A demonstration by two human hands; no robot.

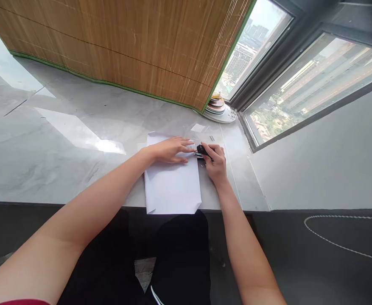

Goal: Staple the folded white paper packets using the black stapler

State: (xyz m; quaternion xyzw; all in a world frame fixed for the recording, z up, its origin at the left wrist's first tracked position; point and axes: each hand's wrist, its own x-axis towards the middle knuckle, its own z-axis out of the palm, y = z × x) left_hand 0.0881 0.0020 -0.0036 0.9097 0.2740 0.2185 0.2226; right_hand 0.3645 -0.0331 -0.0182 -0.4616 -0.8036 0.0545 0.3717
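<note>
Paper (173,186) overhangs the bench (77,178) front under the open left hand (169,151); the right hand (216,163), gripping a stapler (200,149), seems to align it; squeezing needs steadiness.

The bamboo blind (125,46) runs out of view at the top and partly covers the stacked plates (216,109).
</note>
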